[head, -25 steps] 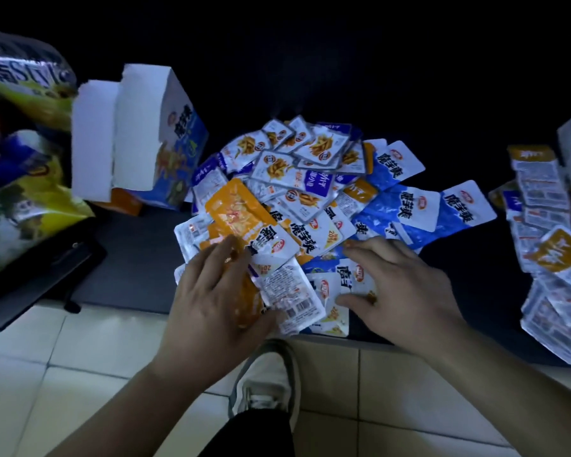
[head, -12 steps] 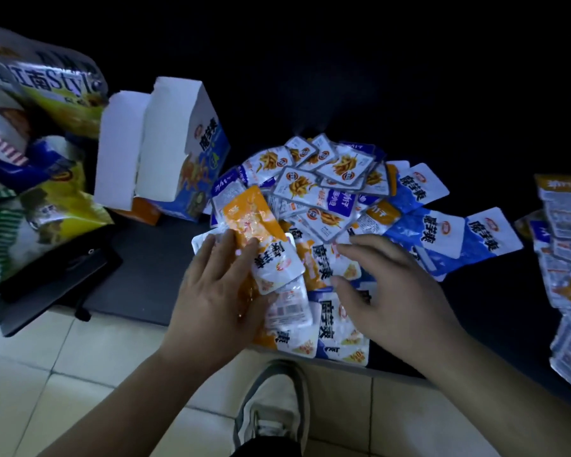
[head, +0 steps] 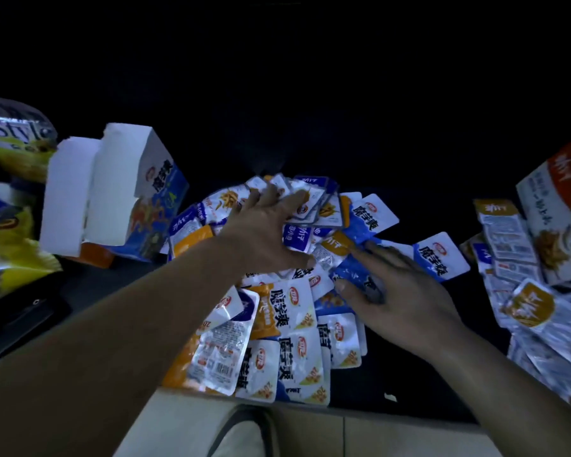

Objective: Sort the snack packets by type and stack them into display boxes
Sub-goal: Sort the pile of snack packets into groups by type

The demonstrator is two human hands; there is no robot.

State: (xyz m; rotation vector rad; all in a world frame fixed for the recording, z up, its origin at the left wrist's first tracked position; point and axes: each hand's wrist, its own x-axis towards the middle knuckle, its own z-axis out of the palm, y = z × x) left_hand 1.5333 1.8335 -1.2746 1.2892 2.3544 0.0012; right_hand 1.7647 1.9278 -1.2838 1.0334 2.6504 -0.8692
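Observation:
A mixed pile of small snack packets (head: 297, 328), white, blue and orange, lies on a dark surface in front of me. My left hand (head: 264, 229) reaches over the far part of the pile, fingers spread flat on the white packets there. My right hand (head: 396, 291) lies flat on blue packets (head: 353, 278) at the pile's right side, fingers stretched out. A blue and white display box (head: 139, 199) stands open at the left, beside the pile. Another box with red print (head: 554, 209) stands at the far right.
A second heap of packets (head: 534, 311) lies at the right, below the red box. Large yellow and blue snack bags (head: 7, 206) are stacked at the far left. Pale floor tiles (head: 376, 437) and a shoe (head: 241, 433) show below the dark surface's front edge.
My left hand has gone from the near edge of the pile to its far part. My right hand has shifted right onto the blue packets. The camera has moved closer.

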